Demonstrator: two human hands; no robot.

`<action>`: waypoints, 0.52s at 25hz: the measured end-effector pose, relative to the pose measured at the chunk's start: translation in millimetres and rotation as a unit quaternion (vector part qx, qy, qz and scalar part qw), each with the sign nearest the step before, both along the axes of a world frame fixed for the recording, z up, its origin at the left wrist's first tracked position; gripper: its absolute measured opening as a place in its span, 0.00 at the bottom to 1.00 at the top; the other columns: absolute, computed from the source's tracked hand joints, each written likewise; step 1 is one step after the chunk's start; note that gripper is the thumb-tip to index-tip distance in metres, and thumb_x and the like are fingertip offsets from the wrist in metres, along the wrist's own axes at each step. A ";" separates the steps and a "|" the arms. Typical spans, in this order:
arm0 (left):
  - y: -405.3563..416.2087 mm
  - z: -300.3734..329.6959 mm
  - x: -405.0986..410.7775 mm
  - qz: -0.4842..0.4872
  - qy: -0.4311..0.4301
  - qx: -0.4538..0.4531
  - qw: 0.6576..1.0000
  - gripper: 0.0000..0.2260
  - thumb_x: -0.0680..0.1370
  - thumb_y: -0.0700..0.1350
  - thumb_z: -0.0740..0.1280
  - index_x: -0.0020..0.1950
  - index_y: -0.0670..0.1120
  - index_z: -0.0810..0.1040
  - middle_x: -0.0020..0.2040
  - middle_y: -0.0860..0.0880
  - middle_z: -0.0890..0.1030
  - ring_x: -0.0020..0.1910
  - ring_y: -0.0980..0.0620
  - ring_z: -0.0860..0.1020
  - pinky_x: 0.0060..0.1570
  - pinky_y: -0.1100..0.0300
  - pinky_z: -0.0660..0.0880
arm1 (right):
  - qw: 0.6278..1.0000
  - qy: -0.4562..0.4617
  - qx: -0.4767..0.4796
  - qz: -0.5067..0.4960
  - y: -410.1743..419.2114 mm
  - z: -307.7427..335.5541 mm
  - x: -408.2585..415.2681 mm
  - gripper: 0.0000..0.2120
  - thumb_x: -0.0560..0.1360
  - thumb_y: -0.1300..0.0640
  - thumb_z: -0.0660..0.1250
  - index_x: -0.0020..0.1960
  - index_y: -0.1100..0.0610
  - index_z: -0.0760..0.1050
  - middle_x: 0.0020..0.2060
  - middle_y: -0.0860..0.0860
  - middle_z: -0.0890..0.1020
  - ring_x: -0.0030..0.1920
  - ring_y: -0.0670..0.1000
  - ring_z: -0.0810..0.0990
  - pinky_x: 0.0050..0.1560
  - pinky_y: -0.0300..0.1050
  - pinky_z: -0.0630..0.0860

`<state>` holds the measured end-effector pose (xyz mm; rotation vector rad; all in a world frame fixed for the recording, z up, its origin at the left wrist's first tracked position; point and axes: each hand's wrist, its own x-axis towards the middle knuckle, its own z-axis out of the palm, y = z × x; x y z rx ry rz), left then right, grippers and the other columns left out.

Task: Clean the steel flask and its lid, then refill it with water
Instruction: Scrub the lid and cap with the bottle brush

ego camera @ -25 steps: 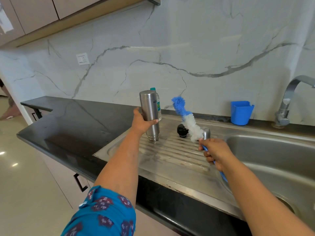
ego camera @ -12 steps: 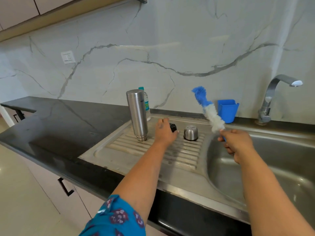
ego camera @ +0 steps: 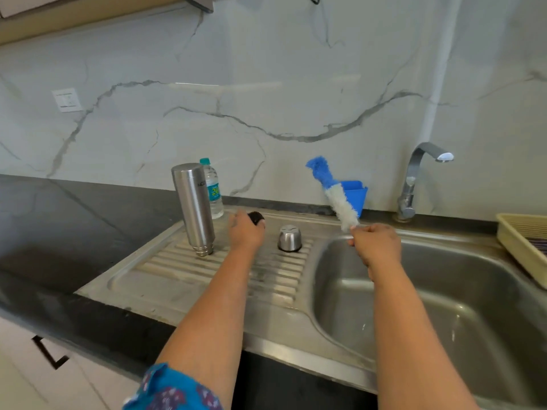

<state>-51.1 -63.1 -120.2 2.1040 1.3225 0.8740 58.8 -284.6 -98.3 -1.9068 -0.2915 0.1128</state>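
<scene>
The reference landmark is the sink drainboard (ego camera: 183,279), a ribbed steel surface set into the dark countertop (ego camera: 59,232). At the left rear of the drainboard, the steel flask (ego camera: 194,208) stands inverted, mouth down, untouched by either hand. A clear plastic water bottle (ego camera: 214,190) with a teal cap stands just behind the flask, at the drainboard's back edge. Near the rear centre of the drainboard, the left hand (ego camera: 245,235) reaches forward, its fingers curled around a small black lid part (ego camera: 256,217); whether that part is lifted clear of the steel cannot be determined. Right of this hand, a domed steel cap (ego camera: 290,238) rests on the ribs, apart from both hands. Past the drainboard's right edge, above the basin (ego camera: 444,306), the right hand (ego camera: 376,244) grips the handle of a blue-and-white bottle brush (ego camera: 331,193), bristles angled up and to the left. A blue holder (ego camera: 355,193) sits behind the brush, and a tap (ego camera: 414,179) stands further right.
</scene>
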 end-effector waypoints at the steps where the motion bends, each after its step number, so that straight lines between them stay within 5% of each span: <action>1: -9.1 2.6 2.1 0.000 -0.077 -0.030 0.997 0.20 0.78 0.51 0.69 0.64 0.40 0.73 0.63 0.41 0.75 0.62 0.42 0.75 0.61 0.51 0.71 | 0.999 -0.026 -0.021 -0.013 -5.7 5.8 -0.6 0.08 0.75 0.53 0.65 0.47 0.56 0.81 0.47 0.56 0.84 0.49 0.57 0.80 0.48 0.44 0.75; 3: -34.7 7.4 15.9 -0.043 -0.269 -0.181 0.945 0.13 0.77 0.50 0.70 0.55 0.43 0.77 0.58 0.41 0.79 0.56 0.44 0.79 0.58 0.51 0.75 | 0.994 -0.076 -0.073 -0.009 -20.4 21.5 -1.9 0.11 0.76 0.58 0.63 0.54 0.60 0.80 0.53 0.58 0.82 0.56 0.58 0.78 0.49 0.42 0.71; 6: -98.6 9.7 40.6 -0.131 -0.425 -0.433 0.784 0.06 0.80 0.43 0.67 0.45 0.43 0.74 0.48 0.42 0.78 0.43 0.50 0.77 0.45 0.58 0.78 | 0.968 -0.140 -0.202 0.040 -44.6 52.0 4.2 0.14 0.77 0.64 0.59 0.61 0.67 0.74 0.60 0.63 0.76 0.61 0.61 0.75 0.52 0.44 0.69; 10: -156.3 -13.1 75.7 -0.164 -0.388 -0.481 0.769 0.13 0.81 0.41 0.66 0.62 0.35 0.74 0.56 0.40 0.78 0.52 0.47 0.78 0.56 0.56 0.77 | 0.915 -0.233 -0.331 -0.009 -69.4 99.9 29.2 0.17 0.76 0.65 0.62 0.64 0.67 0.70 0.59 0.63 0.77 0.58 0.60 0.76 0.50 0.44 0.71; 13: -163.8 -30.1 91.3 -0.186 -0.365 -0.434 0.802 0.15 0.81 0.41 0.66 0.65 0.35 0.72 0.60 0.40 0.78 0.53 0.48 0.77 0.55 0.57 0.76 | 0.877 -0.300 -0.375 -0.016 -67.6 131.1 39.2 0.15 0.75 0.68 0.61 0.61 0.64 0.73 0.60 0.62 0.74 0.57 0.60 0.77 0.49 0.47 0.72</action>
